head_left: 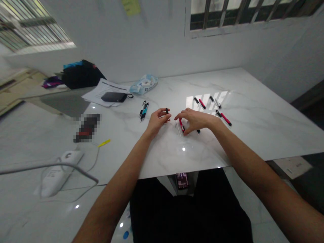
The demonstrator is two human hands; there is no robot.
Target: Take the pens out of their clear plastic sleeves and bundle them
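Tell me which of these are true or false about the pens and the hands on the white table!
1. The left hand pinches a small black pen part. True.
2. The right hand is up in the air, away from the table. False: it rests on the white table over a red pen.
3. The blue pens lie left of the left hand. True.
4. The black pouch lies on the floor. False: it lies on papers on the table.

Left hand (pixel 158 120) pinched, right hand (pixel 194 120) curled, palm down.
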